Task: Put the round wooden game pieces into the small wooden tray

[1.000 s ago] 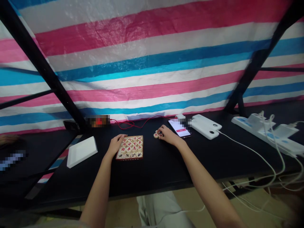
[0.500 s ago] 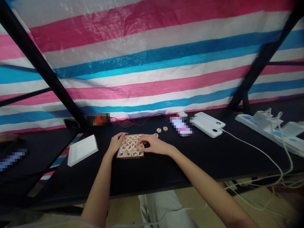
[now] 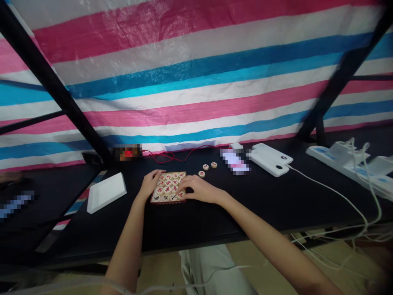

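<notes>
A shallow box (image 3: pixel 168 202) with a reddish-brown edge lies on the table, filled with round xiangqi pieces (image 3: pixel 167 189). Most show red characters, and several in the near row show black ones. My left hand (image 3: pixel 150 184) grips the box along its left side, fingers curled at the far left corner. Over the right side of the box is my right hand (image 3: pixel 196 189), with its fingertips closed on a red-marked xiangqi piece (image 3: pixel 181 195) at the near right corner. Beyond that hand, three loose xiangqi pieces (image 3: pixel 201 173) lie on the table.
A white box lid (image 3: pixel 106 193) lies at the left. Behind are a blurred dark device (image 3: pixel 126 153) with a red cable (image 3: pixel 162 157) and a blurred phone (image 3: pixel 235 162). White devices (image 3: pixel 270 159) and a power strip (image 3: pixel 346 168) with cables are on the right. Another person's hand (image 3: pixel 12 177) shows far left.
My right hand has shifted slightly toward me, to the near right corner, where a red-marked piece now shows instead of a black-marked one. My left hand stays on the box.
</notes>
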A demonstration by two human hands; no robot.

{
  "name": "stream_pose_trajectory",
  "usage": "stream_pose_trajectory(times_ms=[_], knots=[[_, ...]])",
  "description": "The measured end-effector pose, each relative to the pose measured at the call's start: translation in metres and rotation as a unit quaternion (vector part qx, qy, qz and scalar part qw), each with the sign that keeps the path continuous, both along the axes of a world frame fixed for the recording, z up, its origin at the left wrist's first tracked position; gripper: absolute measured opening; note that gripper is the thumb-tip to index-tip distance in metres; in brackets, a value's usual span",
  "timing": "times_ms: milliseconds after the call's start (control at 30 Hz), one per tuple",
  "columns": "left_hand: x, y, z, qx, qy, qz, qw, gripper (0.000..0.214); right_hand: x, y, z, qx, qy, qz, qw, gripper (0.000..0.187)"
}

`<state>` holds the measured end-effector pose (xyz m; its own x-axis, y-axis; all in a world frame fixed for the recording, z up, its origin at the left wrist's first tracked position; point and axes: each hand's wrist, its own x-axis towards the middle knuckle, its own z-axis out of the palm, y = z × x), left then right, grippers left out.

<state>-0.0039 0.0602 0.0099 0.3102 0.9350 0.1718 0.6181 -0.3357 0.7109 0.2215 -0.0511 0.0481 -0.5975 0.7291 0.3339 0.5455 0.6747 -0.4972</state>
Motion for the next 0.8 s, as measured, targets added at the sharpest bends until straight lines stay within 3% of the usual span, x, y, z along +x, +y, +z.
stream_pose_trajectory(times_ms=[133,267,333,467,567,667,800], knots=[[0.000,0.001,-0.001,0.002,0.005,0.002,1.000,0.045,0.014,0.003,0.005,0.056,-0.052,-0.116,0.990,0.013],[0.000,0.001,0.000,0.002,0.005,0.004,1.000,0.045,0.033,0.007,-0.003,0.070,-0.183,-0.291,0.936,0.020],[0.000,0.000,0.001,-0.001,0.003,0.004,1.000,0.045,0.039,0.009,-0.008,0.046,-0.224,-0.318,0.920,0.020],[0.001,0.000,0.001,-0.006,-0.001,0.004,1.000,0.045,0.041,0.011,-0.011,0.000,-0.173,-0.275,0.946,0.011],[0.000,0.001,-0.001,-0.001,-0.010,-0.001,1.000,0.044,0.030,0.009,-0.004,-0.013,-0.020,-0.203,0.979,0.012],[-0.001,0.002,-0.003,0.006,-0.017,-0.004,1.000,0.043,0.009,0.003,0.004,0.006,0.119,-0.121,0.985,0.018],[-0.001,0.003,-0.003,0.013,-0.030,-0.014,0.999,0.041,-0.025,-0.008,0.005,0.050,0.114,-0.048,0.991,0.020]])
